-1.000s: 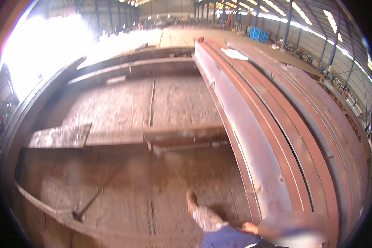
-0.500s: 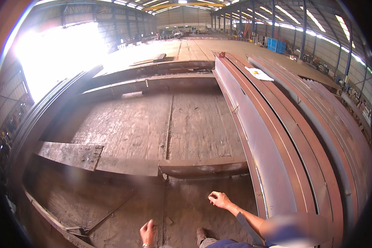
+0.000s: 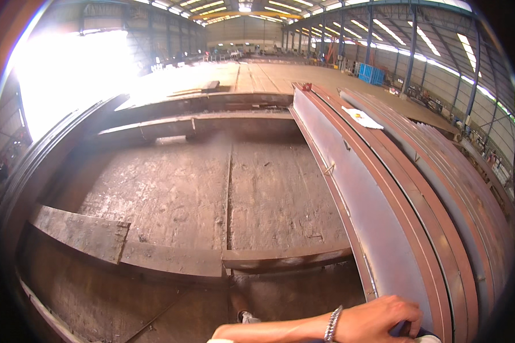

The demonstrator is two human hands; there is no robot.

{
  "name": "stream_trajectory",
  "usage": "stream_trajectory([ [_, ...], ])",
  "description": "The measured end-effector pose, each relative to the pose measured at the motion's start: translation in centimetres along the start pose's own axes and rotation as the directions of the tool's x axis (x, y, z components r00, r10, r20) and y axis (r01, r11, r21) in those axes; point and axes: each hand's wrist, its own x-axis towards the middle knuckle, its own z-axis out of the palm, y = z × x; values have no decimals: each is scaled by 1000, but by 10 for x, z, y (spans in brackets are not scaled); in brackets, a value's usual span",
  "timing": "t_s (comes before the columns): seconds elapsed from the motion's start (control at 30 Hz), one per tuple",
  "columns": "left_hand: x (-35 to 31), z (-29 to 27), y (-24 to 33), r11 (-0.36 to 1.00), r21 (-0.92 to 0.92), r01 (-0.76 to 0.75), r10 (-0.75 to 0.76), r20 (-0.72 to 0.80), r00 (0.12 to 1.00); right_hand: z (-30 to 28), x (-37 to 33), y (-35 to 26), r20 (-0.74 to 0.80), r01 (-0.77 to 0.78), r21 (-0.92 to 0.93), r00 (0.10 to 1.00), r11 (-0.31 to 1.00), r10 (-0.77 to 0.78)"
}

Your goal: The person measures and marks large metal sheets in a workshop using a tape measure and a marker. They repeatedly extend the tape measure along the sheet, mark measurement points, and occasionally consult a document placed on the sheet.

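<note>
My left hand (image 3: 380, 320), with a silver chain bracelet (image 3: 333, 324) at its wrist, reaches across in front of me to the lower right. Its fingers are curled, and what they close on, if anything, is hidden. Just beyond it runs a long steel beam (image 3: 377, 211) with a grey web and reddish-brown flanges; I cannot tell whether the hand touches it. My right hand does not show. Low in the middle, a shoe (image 3: 246, 316) is partly visible behind my left forearm.
A low steel crosspiece (image 3: 286, 258) spans the floor ahead, with a loose flat plate (image 3: 83, 231) at its left. More beams (image 3: 446, 186) lie on the right. White paper or cloth (image 3: 361, 118) and a small red object (image 3: 307, 87) rest on the beams. A blue crate (image 3: 371, 74) stands farther back.
My left hand has swung from the lower middle across to the right. My right hand, formerly above the floor beside the beam, has left view. The view has shifted, and the crosspiece sits lower.
</note>
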Motion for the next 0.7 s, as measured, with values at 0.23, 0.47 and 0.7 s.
stream_trajectory([
  [0.23,-34,-117,37,994,50,-97,90,128,988,-42,10,-32,-26,-332,-2,943,943,331],
  [0.47,-62,-185,55,993,-70,-98,106,125,986,-84,67,-61,-6,-644,-30,765,764,644],
  [0.7,-81,-255,61,993,-106,49,-28,187,982,-117,147,-92,-217,-497,-50,852,866,476],
])
